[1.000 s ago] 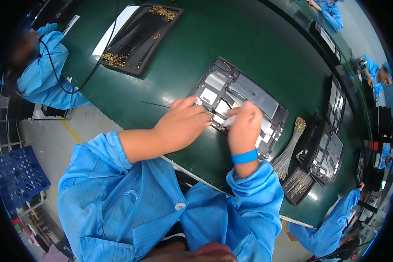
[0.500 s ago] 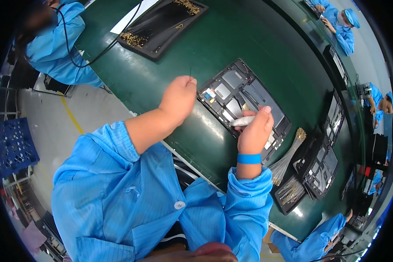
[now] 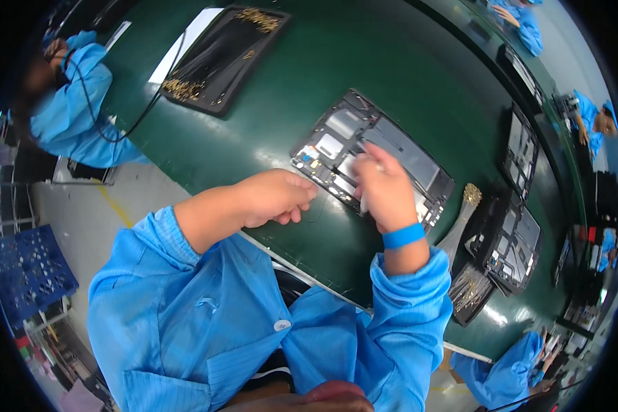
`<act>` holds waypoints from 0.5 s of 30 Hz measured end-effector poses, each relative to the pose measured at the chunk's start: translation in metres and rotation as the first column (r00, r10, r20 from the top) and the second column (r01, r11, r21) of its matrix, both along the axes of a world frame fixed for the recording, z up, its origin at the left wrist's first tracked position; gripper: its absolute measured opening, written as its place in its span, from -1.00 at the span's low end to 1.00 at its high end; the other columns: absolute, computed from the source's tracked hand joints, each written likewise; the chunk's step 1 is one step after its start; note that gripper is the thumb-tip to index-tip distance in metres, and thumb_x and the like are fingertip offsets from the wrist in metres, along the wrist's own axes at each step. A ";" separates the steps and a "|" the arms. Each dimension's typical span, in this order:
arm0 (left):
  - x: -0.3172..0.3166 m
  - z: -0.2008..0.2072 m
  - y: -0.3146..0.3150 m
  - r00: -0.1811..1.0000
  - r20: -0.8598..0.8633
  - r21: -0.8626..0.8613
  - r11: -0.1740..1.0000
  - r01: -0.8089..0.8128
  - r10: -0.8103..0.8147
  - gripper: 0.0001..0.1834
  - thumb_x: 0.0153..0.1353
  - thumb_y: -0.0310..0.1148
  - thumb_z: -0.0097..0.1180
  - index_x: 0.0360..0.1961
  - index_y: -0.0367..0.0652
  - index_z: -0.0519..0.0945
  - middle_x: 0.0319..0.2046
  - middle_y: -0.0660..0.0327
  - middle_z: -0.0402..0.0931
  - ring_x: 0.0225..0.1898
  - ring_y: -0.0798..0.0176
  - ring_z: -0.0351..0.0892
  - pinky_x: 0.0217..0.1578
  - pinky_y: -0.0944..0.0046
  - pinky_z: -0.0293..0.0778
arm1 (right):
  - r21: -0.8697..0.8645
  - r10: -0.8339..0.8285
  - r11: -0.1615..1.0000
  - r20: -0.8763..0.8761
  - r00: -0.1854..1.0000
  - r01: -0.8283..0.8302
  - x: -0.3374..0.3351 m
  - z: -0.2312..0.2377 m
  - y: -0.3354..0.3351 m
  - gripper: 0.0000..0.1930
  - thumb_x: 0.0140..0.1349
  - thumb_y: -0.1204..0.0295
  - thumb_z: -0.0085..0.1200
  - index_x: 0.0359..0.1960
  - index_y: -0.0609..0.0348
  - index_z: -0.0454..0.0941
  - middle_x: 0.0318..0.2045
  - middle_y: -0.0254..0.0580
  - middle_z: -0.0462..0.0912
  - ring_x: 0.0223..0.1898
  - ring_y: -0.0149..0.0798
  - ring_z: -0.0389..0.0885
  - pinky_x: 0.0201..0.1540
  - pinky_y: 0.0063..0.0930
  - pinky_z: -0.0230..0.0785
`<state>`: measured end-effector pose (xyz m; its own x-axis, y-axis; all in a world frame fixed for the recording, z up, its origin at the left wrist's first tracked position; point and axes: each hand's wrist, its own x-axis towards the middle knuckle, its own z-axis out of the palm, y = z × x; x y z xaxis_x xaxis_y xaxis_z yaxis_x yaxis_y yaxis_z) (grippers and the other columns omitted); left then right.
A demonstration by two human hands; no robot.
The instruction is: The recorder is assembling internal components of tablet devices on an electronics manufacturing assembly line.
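Note:
An opened flat electronic device (image 3: 405, 147), like a tablet or laptop housing, lies on the green table, its boards, metal plates and dark panels exposed. My left hand (image 3: 278, 198) is closed at its lower left edge, fingertips pinched on what looks like a thin dark cable; only a faint line of it shows below the fingers. Over the device's lower middle is my right hand (image 3: 386, 189), with a blue wrist strap (image 3: 404, 235). It is blurred, its fingers curled round a slim white object that mostly hides under the palm.
A black tray (image 3: 216, 103) of gold-tipped cables stands at the far left. To the right lie a cable bundle (image 3: 468, 206), a tray of cables (image 3: 468, 292) and more opened devices (image 3: 511, 250). People in blue work around the table (image 3: 336, 41). A blue crate (image 3: 31, 268) stands left.
My left hand has come down and nearer to me, to the device's lower left edge. My right hand has moved left and slightly up over the device. The view has shifted somewhat.

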<state>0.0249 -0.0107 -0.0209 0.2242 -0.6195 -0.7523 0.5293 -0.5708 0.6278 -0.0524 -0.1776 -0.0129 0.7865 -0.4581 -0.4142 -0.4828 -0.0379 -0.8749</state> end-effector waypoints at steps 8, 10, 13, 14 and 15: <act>0.002 0.005 -0.004 0.994 -0.058 0.001 0.996 -0.089 0.089 -0.77 0.12 -0.31 -0.08 -0.27 -0.23 0.40 -0.52 0.29 0.37 -0.64 0.47 0.35 -0.70 0.55 0.23 | -0.424 0.322 0.840 -0.113 0.940 -0.338 0.022 -0.004 0.004 -0.71 0.01 0.28 -0.21 -0.41 0.17 0.50 -0.40 0.05 0.51 -0.30 0.05 0.45 -0.22 -0.25 0.29; 0.004 0.005 -0.006 0.991 -0.094 0.004 0.995 -0.098 0.098 -0.76 0.12 -0.30 -0.08 -0.26 -0.22 0.39 -0.53 0.29 0.39 -0.66 0.46 0.37 -0.71 0.55 0.23 | -0.400 0.227 0.885 -0.080 0.971 -0.240 0.007 0.007 0.004 -0.72 0.02 0.27 -0.18 -0.39 0.18 0.49 -0.40 0.06 0.50 -0.31 0.05 0.45 -0.22 -0.28 0.30; 0.007 0.005 -0.010 0.978 -0.154 -0.009 0.990 -0.142 0.139 -0.71 0.14 -0.22 -0.10 -0.23 -0.23 0.36 -0.53 0.23 0.46 -0.63 0.38 0.46 -0.69 0.48 0.35 | -0.204 -0.275 0.918 0.288 0.917 0.339 -0.037 0.005 -0.002 -0.75 0.08 0.29 -0.11 -0.29 0.16 0.45 -0.37 -0.03 0.52 -0.33 -0.07 0.50 -0.24 -0.39 0.32; 0.008 0.005 -0.009 0.977 -0.161 0.001 0.990 -0.140 0.138 -0.71 0.14 -0.22 -0.10 -0.23 -0.23 0.36 -0.53 0.23 0.46 -0.63 0.38 0.46 -0.69 0.48 0.35 | -0.334 -0.332 0.832 0.339 0.880 0.442 -0.063 0.008 -0.007 -0.78 0.07 0.34 -0.12 -0.36 0.24 0.44 -0.41 0.04 0.49 -0.34 -0.03 0.47 -0.29 -0.31 0.32; 0.008 0.006 -0.010 0.974 -0.183 -0.019 0.990 -0.139 0.133 -0.69 0.14 -0.22 -0.11 -0.22 -0.25 0.35 -0.53 0.22 0.46 -0.62 0.36 0.47 -0.68 0.47 0.37 | -0.560 -0.263 0.628 0.501 0.825 0.541 -0.096 -0.007 -0.017 -0.78 0.07 0.35 -0.08 -0.38 0.26 0.45 -0.43 0.07 0.49 -0.35 -0.02 0.47 -0.31 -0.34 0.32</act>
<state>0.0324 -0.0207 -0.0148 0.1699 -0.6169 -0.7685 0.7070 -0.4670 0.5311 -0.1480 -0.1944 -0.0204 0.4701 -0.7978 0.3776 -0.2723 -0.5380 -0.7978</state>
